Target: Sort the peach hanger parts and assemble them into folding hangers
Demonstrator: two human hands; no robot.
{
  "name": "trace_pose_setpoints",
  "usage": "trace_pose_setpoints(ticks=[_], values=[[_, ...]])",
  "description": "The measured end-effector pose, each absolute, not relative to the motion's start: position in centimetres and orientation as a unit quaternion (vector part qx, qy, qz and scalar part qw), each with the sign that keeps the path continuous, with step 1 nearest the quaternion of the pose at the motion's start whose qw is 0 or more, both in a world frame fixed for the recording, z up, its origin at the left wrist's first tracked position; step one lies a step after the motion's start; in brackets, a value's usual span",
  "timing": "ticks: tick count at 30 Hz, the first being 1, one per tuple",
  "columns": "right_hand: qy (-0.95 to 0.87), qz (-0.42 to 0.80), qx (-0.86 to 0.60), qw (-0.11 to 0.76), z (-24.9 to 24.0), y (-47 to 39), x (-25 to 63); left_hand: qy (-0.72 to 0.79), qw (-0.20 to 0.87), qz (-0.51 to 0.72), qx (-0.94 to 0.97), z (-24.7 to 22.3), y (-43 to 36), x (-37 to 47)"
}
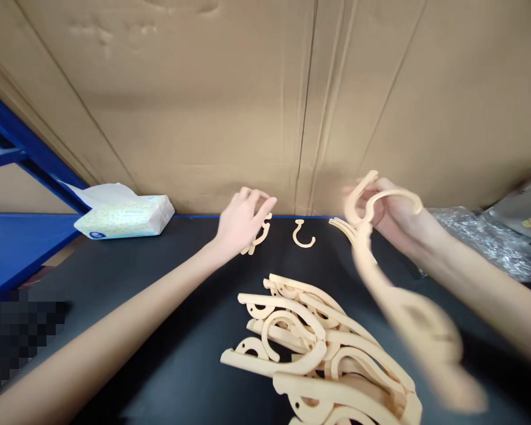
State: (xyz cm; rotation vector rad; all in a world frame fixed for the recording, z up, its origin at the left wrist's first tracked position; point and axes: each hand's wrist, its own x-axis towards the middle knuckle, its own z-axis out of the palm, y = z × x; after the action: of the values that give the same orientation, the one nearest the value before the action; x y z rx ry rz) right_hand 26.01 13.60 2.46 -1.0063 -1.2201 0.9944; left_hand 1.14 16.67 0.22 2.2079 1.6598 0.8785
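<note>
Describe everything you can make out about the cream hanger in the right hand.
The cream hanger looks like smooth plastic. At its upper end, a curved hook arcs rightward in the picture beside another curved piece. Below, a long body slants toward the lower right, with a wide, rounded part along it. The right hand grips it near the hook, seemingly off the table. Motion blur hides detail at its lower end.

Left fingers [251, 195] bend loosely; right fingers [377, 208], blurred, seem clenched.
</note>
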Motion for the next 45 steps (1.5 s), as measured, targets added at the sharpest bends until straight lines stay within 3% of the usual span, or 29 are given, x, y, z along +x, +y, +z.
trace_pose_setpoints(ticks=[4, 6, 8, 11, 15, 19, 21, 24, 27, 29, 31, 34, 36, 40, 45], values=[[-0.435, 0.436, -0.416, 0.669, 2.4, 12.8, 25.1, 0.365, 0.576, 0.275, 0.678, 1.6, 14.3, 3.1], [-0.464, 0.398, -0.418, 0.672, 2.4, 12.7, 25.1, 0.312, 0.692, 0.285, 0.585, 2.1, 13.4, 3.8], [-0.543, 0.348, -0.440, 0.625, 2.3, 12.8, 25.3, 0.293, 0.730, 0.333, 0.520, 2.5, 12.8, 4.1], [-0.696, 0.207, -0.487, 0.485, 2.3, 12.5, 25.5, 0.287, 0.738, 0.367, 0.488, 2.6, 12.4, 4.1], [-0.799, -0.052, -0.526, 0.288, 2.1, 11.7, 25.3, 0.297, 0.769, 0.310, 0.474, 2.6, 12.2, 4.0], [-0.820, -0.211, -0.488, 0.214, 1.5, 11.2, 25.0, 0.280, 0.832, 0.240, 0.414, 2.8, 12.0, 4.1], [-0.824, -0.213, -0.486, 0.198, 1.3, 11.1, 24.9, 0.281, 0.835, 0.218, 0.419, 2.9, 12.0, 4.0], [-0.837, -0.094, -0.504, 0.190, 1.6, 11.0, 24.9, 0.323, 0.792, 0.196, 0.481, 3.1, 12.0, 3.8], [-0.827, 0.103, -0.515, 0.200, 2.2, 11.5, 25.6, 0.394, 0.635, 0.194, 0.636, 3.2, 11.7, 3.5], [-0.797, 0.168, -0.540, 0.210, 2.6, 12.4, 26.6, 0.431, 0.516, 0.196, 0.714, 3.3, 11.5, 3.4], [-0.767, 0.122, -0.603, 0.182, 2.8, 13.5, 27.8, 0.453, 0.448, 0.197, 0.745, 3.2, 11.5, 3.4], [-0.703, -0.010, -0.710, 0.034, 2.6, 15.0, 29.5, 0.482, 0.388, 0.197, 0.761, 3.1, 12.0, 3.3], [-0.673, -0.035, -0.738, -0.034, 2.2, 15.5, 30.2, 0.500, 0.354, 0.191, 0.767, 3.0, 12.4, 3.1], [-0.679, -0.006, -0.729, -0.093, 1.3, 15.6, 30.4, 0.524, 0.352, 0.191, 0.751, 2.5, 13.5, 2.4], [-0.699, 0.009, -0.706, -0.111, 0.7, 15.3, 29.9, 0.523, 0.423, 0.302, 0.675, 1.2, 15.2, 1.5]])
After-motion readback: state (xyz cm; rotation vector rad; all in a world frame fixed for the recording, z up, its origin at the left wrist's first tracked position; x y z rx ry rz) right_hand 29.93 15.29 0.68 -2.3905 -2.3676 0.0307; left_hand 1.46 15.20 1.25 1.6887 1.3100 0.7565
